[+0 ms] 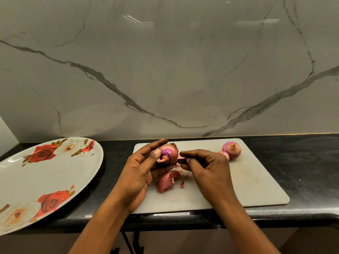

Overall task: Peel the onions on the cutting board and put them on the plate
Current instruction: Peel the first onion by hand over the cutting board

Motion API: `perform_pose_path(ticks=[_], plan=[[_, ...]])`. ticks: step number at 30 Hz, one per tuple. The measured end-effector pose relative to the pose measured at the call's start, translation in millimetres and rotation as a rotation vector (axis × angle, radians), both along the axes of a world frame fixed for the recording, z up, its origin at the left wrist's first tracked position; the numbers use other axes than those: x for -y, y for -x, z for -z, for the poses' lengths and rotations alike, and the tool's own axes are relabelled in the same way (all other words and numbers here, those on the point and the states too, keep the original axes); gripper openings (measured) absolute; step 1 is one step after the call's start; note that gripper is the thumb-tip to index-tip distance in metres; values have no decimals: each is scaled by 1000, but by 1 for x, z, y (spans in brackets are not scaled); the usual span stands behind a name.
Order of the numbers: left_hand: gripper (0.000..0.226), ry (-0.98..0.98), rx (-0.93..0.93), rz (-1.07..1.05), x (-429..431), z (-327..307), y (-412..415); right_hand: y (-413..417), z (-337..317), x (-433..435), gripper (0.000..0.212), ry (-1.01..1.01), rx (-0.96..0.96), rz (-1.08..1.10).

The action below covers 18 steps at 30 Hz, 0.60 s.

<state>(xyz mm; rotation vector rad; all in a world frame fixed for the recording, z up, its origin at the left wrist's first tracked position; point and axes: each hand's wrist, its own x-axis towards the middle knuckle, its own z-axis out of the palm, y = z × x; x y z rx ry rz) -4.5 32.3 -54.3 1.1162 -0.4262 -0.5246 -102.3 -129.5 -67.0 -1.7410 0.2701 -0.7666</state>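
My left hand (142, 171) grips a red onion (169, 153) above the white cutting board (247, 180), thumb pressed near its stem end where purple flesh shows. My right hand (207, 167) sits just right of that onion, its fingertips pinching a strip of loose skin. A large curl of peeled skin (167, 181) lies on the board under my hands, with small flakes beside it. A second onion (231, 150) rests at the board's far right, a smaller pink piece (225, 154) against it. The white plate (33, 180) with red roses lies at the left, holding nothing.
The board and plate sit on a black counter (302, 162) against a marble wall. The counter's front edge runs just below the board. The plate overhangs that edge at the lower left.
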Motion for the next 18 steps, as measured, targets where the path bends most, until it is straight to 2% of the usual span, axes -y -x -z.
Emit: perform_pose_path(ticks=[3, 8, 18], plan=[[39, 2, 20, 20, -1, 0, 1, 0, -3, -2, 21, 16, 12, -38], [45, -37, 82, 69, -3, -1, 3, 3, -8, -5, 35, 56, 25, -128], [44, -58, 91, 97, -5, 1, 2, 4, -7, -3, 34, 48, 29, -161]])
